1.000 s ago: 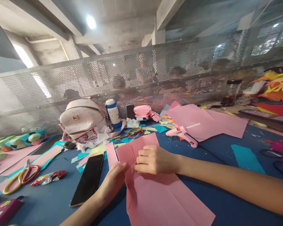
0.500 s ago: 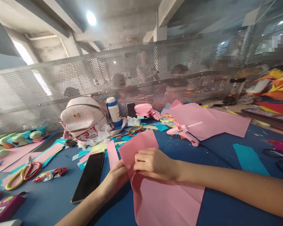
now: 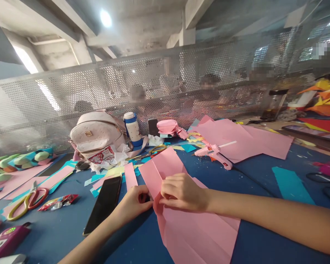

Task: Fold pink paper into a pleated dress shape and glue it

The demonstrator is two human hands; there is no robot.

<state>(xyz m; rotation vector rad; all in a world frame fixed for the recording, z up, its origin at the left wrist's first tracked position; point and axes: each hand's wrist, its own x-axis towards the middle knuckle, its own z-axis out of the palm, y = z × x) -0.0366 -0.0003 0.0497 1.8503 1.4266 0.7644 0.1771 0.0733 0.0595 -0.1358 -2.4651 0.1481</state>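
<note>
A large creased pink paper sheet (image 3: 192,227) lies on the blue table (image 3: 253,179) in front of me. My left hand (image 3: 134,201) pinches its left edge with curled fingers. My right hand (image 3: 181,191) rests on the sheet just beside it, fingers closed on a fold at the same edge. The two hands touch at the fold. The far part of the sheet stands slightly raised behind my right hand.
A black phone (image 3: 103,204) lies left of my hands. Scissors (image 3: 24,201), a pink glue gun (image 3: 216,154), a pale bag (image 3: 95,135), a bottle (image 3: 132,128), pink sheets (image 3: 242,141) and paper scraps crowd the table. People sit behind a perforated metal screen (image 3: 57,102).
My hands have worked along the sheet's left edge. The far flap, flatter half a second ago, now shows a fold line, and the left fingers have curled into a pinch.
</note>
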